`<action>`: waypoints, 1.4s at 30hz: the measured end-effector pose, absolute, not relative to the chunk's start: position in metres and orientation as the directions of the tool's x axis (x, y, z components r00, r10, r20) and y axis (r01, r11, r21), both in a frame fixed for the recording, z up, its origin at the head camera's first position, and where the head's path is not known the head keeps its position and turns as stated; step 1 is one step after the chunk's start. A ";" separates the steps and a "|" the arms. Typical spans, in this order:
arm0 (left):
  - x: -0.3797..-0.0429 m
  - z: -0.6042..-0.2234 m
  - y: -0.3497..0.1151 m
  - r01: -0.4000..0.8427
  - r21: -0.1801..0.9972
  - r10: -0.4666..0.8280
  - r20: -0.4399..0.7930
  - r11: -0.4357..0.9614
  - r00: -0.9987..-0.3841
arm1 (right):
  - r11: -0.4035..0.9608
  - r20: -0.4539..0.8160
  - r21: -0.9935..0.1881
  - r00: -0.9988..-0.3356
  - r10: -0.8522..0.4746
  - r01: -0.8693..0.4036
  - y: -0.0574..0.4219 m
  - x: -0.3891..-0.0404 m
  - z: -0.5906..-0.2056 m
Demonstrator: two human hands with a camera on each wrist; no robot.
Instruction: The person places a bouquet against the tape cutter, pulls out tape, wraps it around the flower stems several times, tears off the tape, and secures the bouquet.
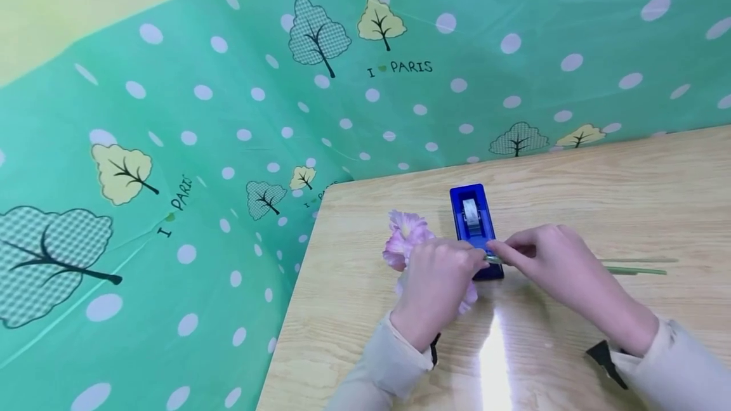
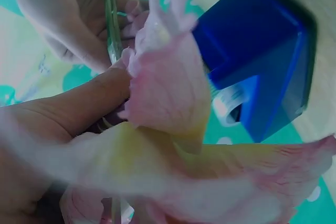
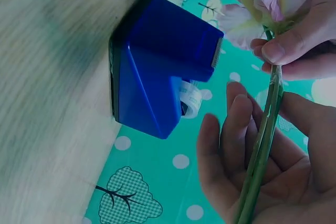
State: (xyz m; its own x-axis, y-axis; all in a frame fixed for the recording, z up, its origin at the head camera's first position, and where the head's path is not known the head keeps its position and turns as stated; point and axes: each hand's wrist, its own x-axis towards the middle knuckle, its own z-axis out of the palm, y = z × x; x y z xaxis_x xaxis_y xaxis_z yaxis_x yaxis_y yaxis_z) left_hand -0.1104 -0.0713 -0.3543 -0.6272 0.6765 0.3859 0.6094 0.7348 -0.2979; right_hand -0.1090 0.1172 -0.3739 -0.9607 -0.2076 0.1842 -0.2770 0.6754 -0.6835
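Pink artificial flowers (image 1: 407, 233) have their green stems (image 3: 258, 163) gathered together. My left hand (image 1: 436, 281) pinches the stems between thumb and fingers just below the petals. My right hand (image 1: 556, 262) holds the stems close beside it; in the right wrist view its thumb lies against them and its curled fingers sit behind. A shiny clear strip of tape (image 3: 275, 74) shows on the stems between the hands. Behind the hands stands a blue tape dispenser (image 1: 455, 205) with a roll of clear tape (image 1: 471, 213) in it. Petals block much of the left wrist view.
The light wood table (image 1: 337, 284) meets a green dotted cloth (image 1: 514, 56) at its back and left edges. Stem ends (image 1: 639, 270) stick out to the right past my right wrist. A bright glare streak crosses the table near the front.
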 end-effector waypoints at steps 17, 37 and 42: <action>-0.120 -0.340 -0.058 0.547 -0.335 0.640 0.360 0.768 -0.679 | 0.711 0.330 -0.627 -0.935 -0.130 -0.320 0.130 -0.106 -0.364; -0.126 -0.319 -0.088 0.527 -0.180 0.543 0.473 0.830 -0.694 | 0.566 0.469 -0.666 -0.863 -0.188 -0.486 0.099 -0.094 -0.366; -0.120 -0.312 -0.090 0.593 -0.114 0.562 0.500 0.797 -0.659 | 0.590 0.467 -0.666 -0.872 -0.147 -0.456 0.101 -0.101 -0.373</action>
State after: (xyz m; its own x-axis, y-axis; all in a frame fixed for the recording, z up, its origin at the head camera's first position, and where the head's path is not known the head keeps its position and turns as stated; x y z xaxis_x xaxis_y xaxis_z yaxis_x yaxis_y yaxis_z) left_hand -0.1204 -0.0904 -0.3121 -0.6594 0.5618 0.4996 0.5929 0.7972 -0.1139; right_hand -0.1013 0.1009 -0.3728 -0.8722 -0.1467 0.4667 -0.4557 0.5904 -0.6662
